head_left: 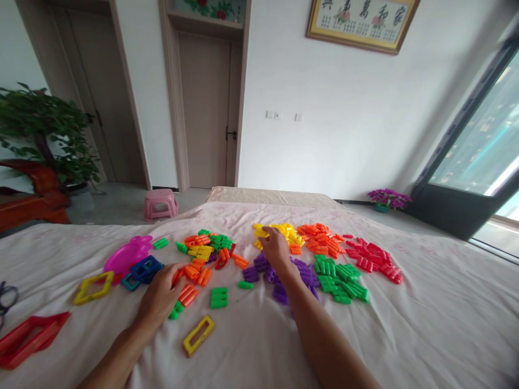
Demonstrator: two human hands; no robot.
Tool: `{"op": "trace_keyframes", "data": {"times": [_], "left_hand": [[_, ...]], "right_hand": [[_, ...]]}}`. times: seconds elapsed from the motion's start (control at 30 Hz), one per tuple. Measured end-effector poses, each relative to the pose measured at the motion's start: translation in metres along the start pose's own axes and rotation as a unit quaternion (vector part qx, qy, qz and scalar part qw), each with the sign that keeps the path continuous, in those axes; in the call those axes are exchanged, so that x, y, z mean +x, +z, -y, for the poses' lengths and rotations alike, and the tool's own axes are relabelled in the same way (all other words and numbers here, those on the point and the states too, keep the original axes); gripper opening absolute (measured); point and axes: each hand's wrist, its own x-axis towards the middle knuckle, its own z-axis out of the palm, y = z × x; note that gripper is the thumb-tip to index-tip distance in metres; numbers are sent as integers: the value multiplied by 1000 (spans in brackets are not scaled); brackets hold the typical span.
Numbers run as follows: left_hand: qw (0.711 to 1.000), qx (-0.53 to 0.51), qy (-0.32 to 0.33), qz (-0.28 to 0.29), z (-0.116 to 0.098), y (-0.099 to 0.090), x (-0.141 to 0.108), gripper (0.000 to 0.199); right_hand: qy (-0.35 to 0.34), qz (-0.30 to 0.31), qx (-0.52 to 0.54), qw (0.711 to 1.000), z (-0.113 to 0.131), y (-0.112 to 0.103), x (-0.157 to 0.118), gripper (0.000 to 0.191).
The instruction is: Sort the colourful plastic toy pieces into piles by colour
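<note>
My right hand [276,248] reaches over the pile of yellow plastic tube-shaped blocks [290,232], thumb and fingers apart, with yellow blocks just beyond the fingertips. Below its wrist lies a pile of purple blocks [304,273]. On the left, my left hand [167,281] is at the edge of a mixed heap, its fingers curled around an orange block [177,275]; part of the grip is hidden. That heap holds loose orange blocks [197,271], yellow blocks [201,252] and green blocks [221,241]. A joined green block [219,297] lies between my forearms.
Orange [322,239], red [375,257] and green piles [343,279] sit on the right of the cloth-covered surface [438,324]. Left are a magenta plate-like piece [127,256], blue frames [144,270], yellow frame [94,287], red frame [32,335] and scissors [7,297]. A yellow rectangle [198,335] lies in front.
</note>
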Motion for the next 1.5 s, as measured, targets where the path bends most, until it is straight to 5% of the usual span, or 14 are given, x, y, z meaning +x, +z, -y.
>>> {"op": "trace_keyframes", "data": {"times": [0.2, 0.43, 0.67, 0.83, 0.97, 1.2, 1.5], "left_hand": [[1000, 6, 8, -1, 0, 0, -1, 33], [1000, 14, 4, 7, 2, 0, -1, 33], [1000, 21, 16, 13, 4, 1, 0, 34], [993, 65, 84, -45, -11, -4, -3, 36], [984, 90, 137, -67, -27, -9, -7, 37], [991, 45, 124, -4, -31, -5, -7, 35], [995, 2, 95, -20, -20, -1, -5, 36]], "right_hand": [[29, -45, 40, 998, -24, -5, 12, 46], [-89, 153, -69, 982, 28, 4, -22, 30], [-139, 214, -202, 946, 42, 18, -41, 20], [-147, 205, -141, 957, 43, 11, -39, 25], [-241, 210, -11, 947, 55, 7, -42, 32], [-358, 224, 111, 899, 73, 20, -60, 31], [-352, 202, 79, 911, 66, 25, -59, 26]]}}
